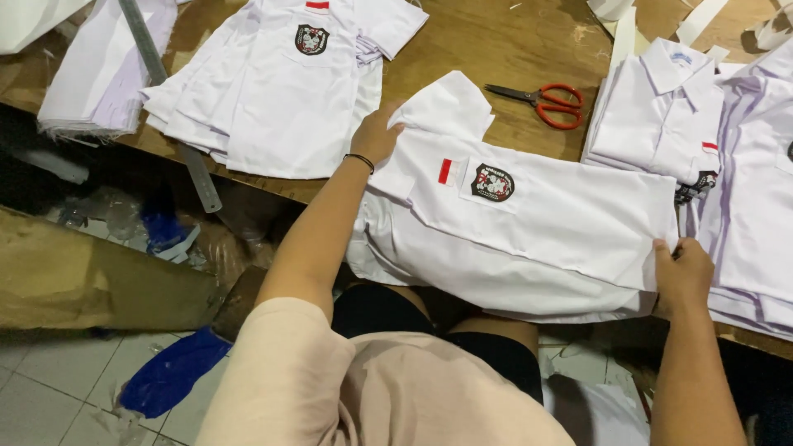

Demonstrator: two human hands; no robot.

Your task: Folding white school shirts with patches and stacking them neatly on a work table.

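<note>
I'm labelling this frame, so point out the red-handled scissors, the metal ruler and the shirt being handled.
scissors (552, 102), head view, on the red handles.
metal ruler (154, 62), head view, mid-length of the grey blade.
shirt (570, 223), head view, plain white front panel.

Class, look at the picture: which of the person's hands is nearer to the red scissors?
Right, but only narrowly. The scissors lie on the table beyond the shirt; the right hand grips the shirt's edge below them, and the left hand presses its shoulder off to their left.
</note>
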